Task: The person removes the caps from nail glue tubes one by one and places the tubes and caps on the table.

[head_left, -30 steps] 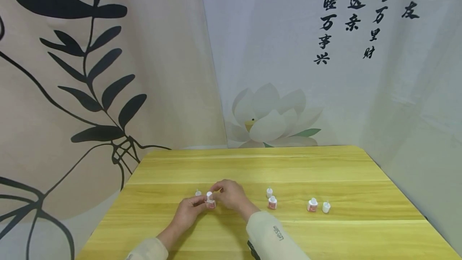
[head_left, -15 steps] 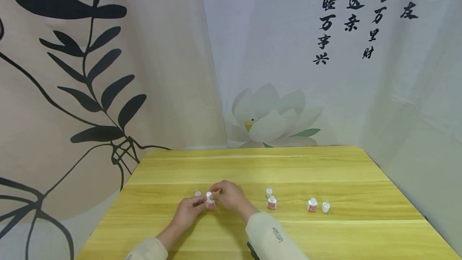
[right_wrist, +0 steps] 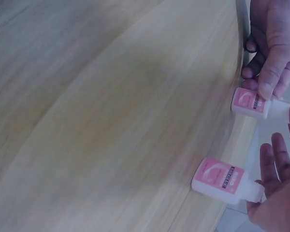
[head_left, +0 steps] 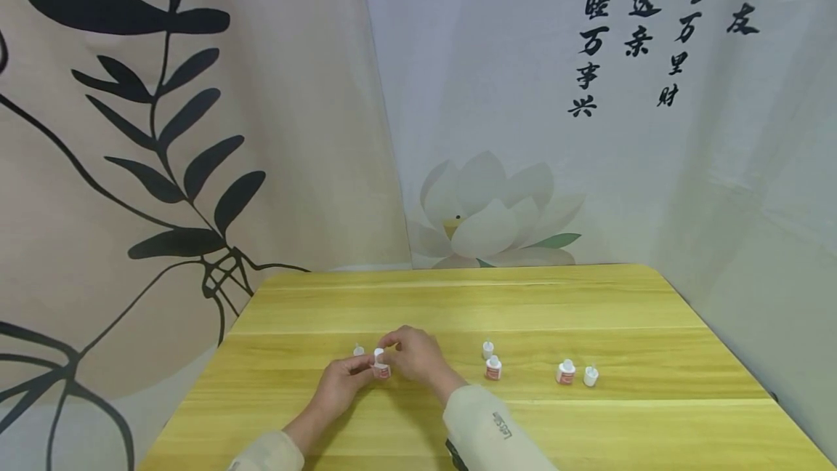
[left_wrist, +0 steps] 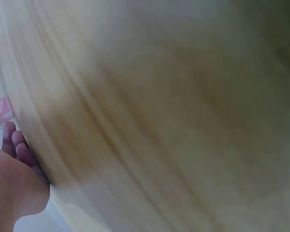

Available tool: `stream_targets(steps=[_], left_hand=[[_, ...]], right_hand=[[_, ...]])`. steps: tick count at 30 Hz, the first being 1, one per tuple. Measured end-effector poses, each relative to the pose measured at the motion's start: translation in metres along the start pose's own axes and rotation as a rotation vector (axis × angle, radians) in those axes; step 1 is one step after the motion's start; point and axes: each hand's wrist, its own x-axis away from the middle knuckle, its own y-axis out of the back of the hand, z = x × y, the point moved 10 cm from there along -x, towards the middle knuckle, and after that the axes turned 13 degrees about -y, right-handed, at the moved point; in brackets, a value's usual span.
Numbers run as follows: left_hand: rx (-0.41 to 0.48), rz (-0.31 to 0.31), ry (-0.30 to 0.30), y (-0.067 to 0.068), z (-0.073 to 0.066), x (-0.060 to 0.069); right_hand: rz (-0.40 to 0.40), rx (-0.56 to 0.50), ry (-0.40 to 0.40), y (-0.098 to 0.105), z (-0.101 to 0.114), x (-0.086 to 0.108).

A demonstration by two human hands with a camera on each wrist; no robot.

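Observation:
In the head view, my left hand (head_left: 340, 385) pinches a small glue-type bottle (head_left: 382, 371) with a pink-red label, upright at the left of the table. My right hand (head_left: 418, 356) reaches in from the other side, its thumb and a finger at the white cap (head_left: 379, 353) on top. In the right wrist view, left-hand fingers press the label of the held bottle (right_wrist: 250, 102). A second bottle (right_wrist: 217, 179) stands in front of the right hand (right_wrist: 280, 203) there. The left wrist view catches only part of my left hand (left_wrist: 19, 179) and a blurred pink label (left_wrist: 1, 108).
A white piece with a thin tip (head_left: 358, 349) stands just behind my left fingers. Two more bottles (head_left: 493, 368) (head_left: 565, 372) stand to the right, each beside a similar tipped white piece (head_left: 487, 349) (head_left: 591, 376). The wooden table (head_left: 458, 296) meets a printed curtain.
Both hands stay in place around the bottle. The white cap seems to have shifted very slightly between my fingers; the other bottles have not moved.

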Motion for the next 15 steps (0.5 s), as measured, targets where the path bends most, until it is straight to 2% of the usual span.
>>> stream_targets(steps=[15], left_hand=[[0.028, -0.007, -0.010, -0.0011, 0.0000, -0.0009]], right_hand=[[0.034, -0.039, -0.028, -0.0030, -0.0059, -0.0026]])
